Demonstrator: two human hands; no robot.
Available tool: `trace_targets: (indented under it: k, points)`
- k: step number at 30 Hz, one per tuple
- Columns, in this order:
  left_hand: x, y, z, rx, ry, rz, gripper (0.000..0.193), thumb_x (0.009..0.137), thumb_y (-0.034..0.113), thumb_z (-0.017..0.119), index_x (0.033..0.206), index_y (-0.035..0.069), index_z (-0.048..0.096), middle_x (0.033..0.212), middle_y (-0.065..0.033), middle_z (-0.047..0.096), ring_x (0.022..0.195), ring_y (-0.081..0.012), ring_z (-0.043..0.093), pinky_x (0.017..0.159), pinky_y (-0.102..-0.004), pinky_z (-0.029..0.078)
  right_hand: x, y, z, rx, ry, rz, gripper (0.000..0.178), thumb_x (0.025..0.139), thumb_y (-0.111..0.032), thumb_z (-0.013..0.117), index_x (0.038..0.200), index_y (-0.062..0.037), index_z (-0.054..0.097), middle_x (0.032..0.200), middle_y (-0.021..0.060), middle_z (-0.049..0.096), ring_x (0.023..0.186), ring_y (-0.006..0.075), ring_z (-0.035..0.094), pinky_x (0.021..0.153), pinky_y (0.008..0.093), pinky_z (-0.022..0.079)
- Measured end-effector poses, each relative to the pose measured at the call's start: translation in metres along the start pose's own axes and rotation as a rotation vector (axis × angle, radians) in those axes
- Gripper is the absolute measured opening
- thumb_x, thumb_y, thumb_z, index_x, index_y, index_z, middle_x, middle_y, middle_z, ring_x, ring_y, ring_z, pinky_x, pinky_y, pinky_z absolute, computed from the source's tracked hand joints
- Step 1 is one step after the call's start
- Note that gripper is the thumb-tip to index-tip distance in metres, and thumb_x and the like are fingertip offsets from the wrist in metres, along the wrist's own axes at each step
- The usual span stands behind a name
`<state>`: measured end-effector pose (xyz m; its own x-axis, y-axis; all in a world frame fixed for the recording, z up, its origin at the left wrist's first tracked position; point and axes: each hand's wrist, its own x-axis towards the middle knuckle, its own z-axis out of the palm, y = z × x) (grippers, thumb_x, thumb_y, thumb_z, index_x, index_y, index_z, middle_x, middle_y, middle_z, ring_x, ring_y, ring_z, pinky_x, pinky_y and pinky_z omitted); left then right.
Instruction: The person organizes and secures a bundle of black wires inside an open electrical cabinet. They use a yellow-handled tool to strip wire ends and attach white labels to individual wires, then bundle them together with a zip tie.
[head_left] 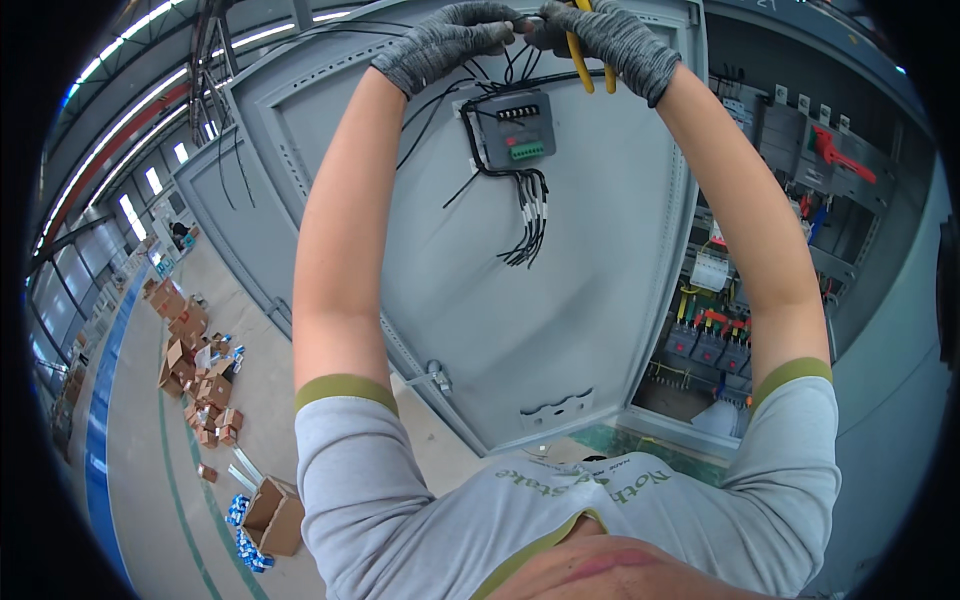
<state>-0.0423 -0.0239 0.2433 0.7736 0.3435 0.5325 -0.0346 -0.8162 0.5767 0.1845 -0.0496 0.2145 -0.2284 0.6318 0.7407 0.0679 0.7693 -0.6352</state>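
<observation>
Both my hands wear grey knit gloves and are raised to the top of a grey cabinet door, fingertips almost meeting. My left hand (pixel 450 42) pinches at a thin black wire, its tip hidden by the fingers. In my right hand (pixel 625 42) are pliers with yellow handles (pixel 580 65); the jaws are hidden, and its fingertips are close to the left ones. Below the hands, black wires (pixel 510 72) fan up from a bundle around a grey module (pixel 525 130) with a green terminal strip. A labelled group of loose wire ends (pixel 530 220) hangs under it.
To the right, an open cabinet holds breakers, coloured wires and a red rotary handle (pixel 843 155). A door latch (pixel 438 377) sits on the door's lower left edge. Cardboard boxes (pixel 275 515) and blue packets (pixel 250 550) lie on the floor at the left.
</observation>
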Motion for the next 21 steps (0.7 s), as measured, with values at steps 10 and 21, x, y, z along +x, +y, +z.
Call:
trace_targets:
  k: [10, 21]
  points:
    - [0.013, 0.005, 0.005, -0.016, 0.04, 0.22, 0.036, 0.089, 0.022, 0.066, 0.118, 0.002, 0.06, 0.111, -0.0053, 0.063, 0.1, -0.0138, 0.056, 0.09, -0.0291, 0.045, 0.012, -0.065, 0.016, -0.354, -0.033, -0.019, 0.025, 0.095, -0.024, 0.05, 0.102, 0.0003, 0.056, 0.081, 0.0114, 0.066, 0.066, 0.0203, 0.066, 0.056, 0.0323, 0.054]
    - [0.01, -0.004, 0.011, 0.089, 0.333, 0.139, 0.026, 0.086, 0.019, 0.067, 0.106, 0.001, 0.067, 0.096, -0.0037, 0.068, 0.087, -0.0102, 0.059, 0.078, -0.0239, 0.048, -0.014, -0.074, -0.012, -0.593, -0.358, 0.46, 0.033, 0.088, -0.029, 0.057, 0.094, 0.0024, 0.063, 0.075, 0.0135, 0.068, 0.054, 0.0174, 0.062, 0.047, 0.029, 0.05]
